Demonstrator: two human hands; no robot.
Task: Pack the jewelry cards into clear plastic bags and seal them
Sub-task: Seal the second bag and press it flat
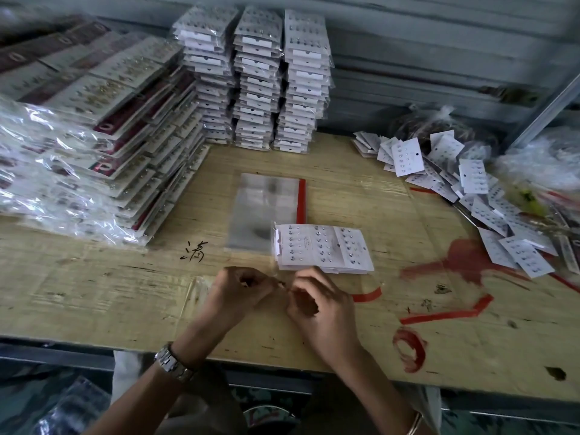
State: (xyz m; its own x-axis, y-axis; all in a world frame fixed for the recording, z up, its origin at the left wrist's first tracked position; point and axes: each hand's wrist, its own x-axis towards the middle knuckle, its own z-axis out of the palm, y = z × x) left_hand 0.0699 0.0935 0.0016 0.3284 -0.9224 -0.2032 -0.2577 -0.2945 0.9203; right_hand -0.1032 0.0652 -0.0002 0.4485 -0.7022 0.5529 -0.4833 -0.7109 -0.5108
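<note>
My left hand and my right hand meet fingertip to fingertip near the table's front edge. Together they pinch a small piece; it is too small to tell what it is. Just beyond my right hand lies a short stack of white jewelry cards studded with small earrings. Behind it lies a stack of clear plastic bags with a red seal strip along the right side. A faint clear film seems to lie under my left hand.
Tall stacks of bagged cards stand at the back. A sliding pile of larger bagged cards fills the left. Loose white cards spread over the right side. Peeled red strips lie on the wooden table.
</note>
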